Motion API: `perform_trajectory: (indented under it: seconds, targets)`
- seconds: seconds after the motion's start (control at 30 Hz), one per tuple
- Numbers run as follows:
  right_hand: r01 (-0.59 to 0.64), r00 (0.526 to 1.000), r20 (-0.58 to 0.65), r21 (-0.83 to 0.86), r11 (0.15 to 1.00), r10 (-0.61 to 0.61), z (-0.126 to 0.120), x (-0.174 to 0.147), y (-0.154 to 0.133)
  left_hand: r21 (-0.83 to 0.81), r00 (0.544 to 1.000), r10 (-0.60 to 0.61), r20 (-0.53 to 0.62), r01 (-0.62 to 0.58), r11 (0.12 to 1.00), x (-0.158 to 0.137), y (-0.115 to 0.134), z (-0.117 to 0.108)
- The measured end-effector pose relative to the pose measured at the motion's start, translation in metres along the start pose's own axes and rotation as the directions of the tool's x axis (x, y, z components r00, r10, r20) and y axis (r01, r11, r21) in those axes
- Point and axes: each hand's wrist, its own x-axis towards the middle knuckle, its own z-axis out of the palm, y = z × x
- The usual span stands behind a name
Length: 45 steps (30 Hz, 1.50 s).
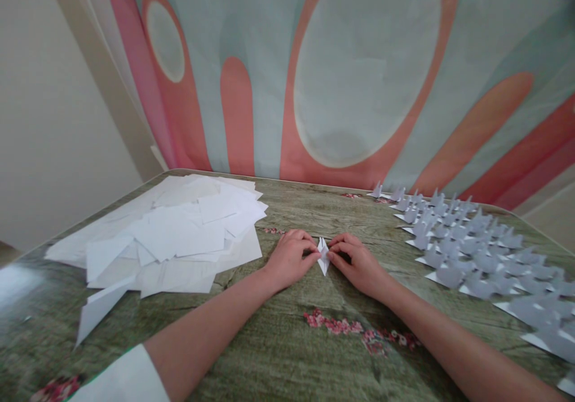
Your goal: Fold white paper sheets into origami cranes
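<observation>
A small folded white paper, narrow and kite-shaped with two points at its far end, lies on the table between my hands. My left hand pinches its left edge between thumb and fingertips. From the other side, my right hand pinches the right edge in the same way, its fingers curled. Both hands rest low over the tabletop, and the fingertips cover the paper's side corners.
A spread heap of white paper sheets covers the table's left part, with one folded piece at its near edge. Rows of folded paper cranes stand on the right. The wood-patterned table meets a patterned backdrop.
</observation>
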Motion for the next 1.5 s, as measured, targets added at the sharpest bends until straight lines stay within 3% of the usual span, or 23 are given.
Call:
perform_trajectory:
  seconds: [0.23, 0.93, 1.0, 1.07, 1.17, 1.3, 1.5]
  targets:
    - [-0.010, 1.000, -0.024, 0.039, 0.999, 0.011, -0.002, 0.000, -0.003, 0.032, 1.000, -0.023, 0.000, 0.023, 0.999, 0.001, -0.001, 0.002]
    - [-0.051, 0.998, -0.027, -0.060, 0.997, 0.050, 0.003, 0.004, -0.001, 0.079, 0.996, -0.092, -0.013, 0.093, 0.992, 0.002, 0.006, -0.002]
    - [-0.039, 0.999, -0.028, -0.063, 0.997, 0.038, 0.003, 0.005, 0.000, 0.110, 0.998, -0.055, -0.021, 0.057, 0.992, 0.000, 0.012, -0.009]
    - [-0.032, 0.999, -0.032, -0.061, 0.998, 0.030, 0.003, 0.005, -0.001, 0.176, 0.997, 0.072, -0.015, -0.068, 0.982, -0.003, 0.019, -0.018]
    - [-0.034, 0.999, -0.039, -0.061, 0.998, 0.031, 0.003, 0.005, -0.002, 0.318, 0.971, 0.222, 0.094, -0.240, 0.917, -0.011, 0.029, -0.027]
    - [-0.036, 0.998, -0.047, -0.069, 0.997, 0.033, 0.004, 0.005, -0.001, 0.433, 0.947, 0.245, 0.209, -0.314, 0.845, -0.022, 0.031, -0.027]
    - [-0.026, 0.999, -0.048, -0.067, 0.997, 0.022, 0.005, 0.005, 0.001, 0.475, 0.928, 0.258, 0.267, -0.360, 0.803, -0.026, 0.030, -0.028]
